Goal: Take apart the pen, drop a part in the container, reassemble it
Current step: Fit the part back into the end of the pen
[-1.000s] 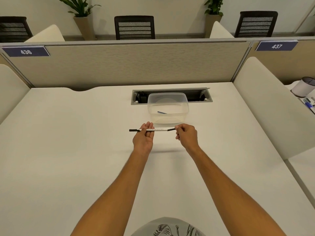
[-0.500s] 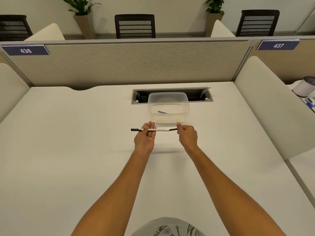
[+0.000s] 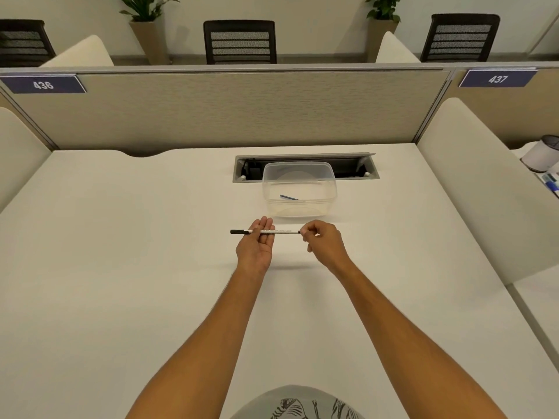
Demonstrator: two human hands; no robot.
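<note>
A slim pen with a white barrel and a black cap at its left end lies level above the white desk. My left hand is palm up and holds the pen across its fingers. My right hand pinches the pen's right end, and its fingertips hide that end. Just behind the hands stands a clear plastic container with a small blue pen part on its bottom.
An open cable slot lies in the desk behind the container. A beige partition closes the back and a cream divider the right side. A white cup and markers sit on the neighbouring desk.
The black piece that stuck out at an angle from the pen's right end no longer shows. My right fingers have closed in against the white barrel. The left hand has barely moved.
</note>
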